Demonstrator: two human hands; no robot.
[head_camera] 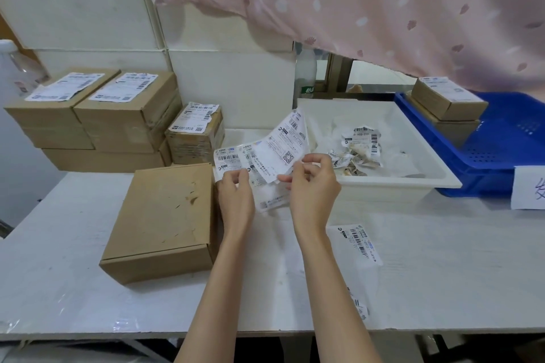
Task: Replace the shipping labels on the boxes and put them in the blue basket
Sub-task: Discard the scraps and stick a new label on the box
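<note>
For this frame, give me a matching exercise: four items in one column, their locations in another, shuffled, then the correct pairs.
Items:
1. Bare brown cardboard box without a label
2. Torn crumpled label scraps
3. Strip of white shipping labels
4. Small labelled cardboard box

Locations:
A. In the blue plastic basket
B. Held in both hands, left hand and right hand
C. On the white table, left of the hands
D. In the white tray

Pairs: 1-C, 2-D, 3-B, 4-A
</note>
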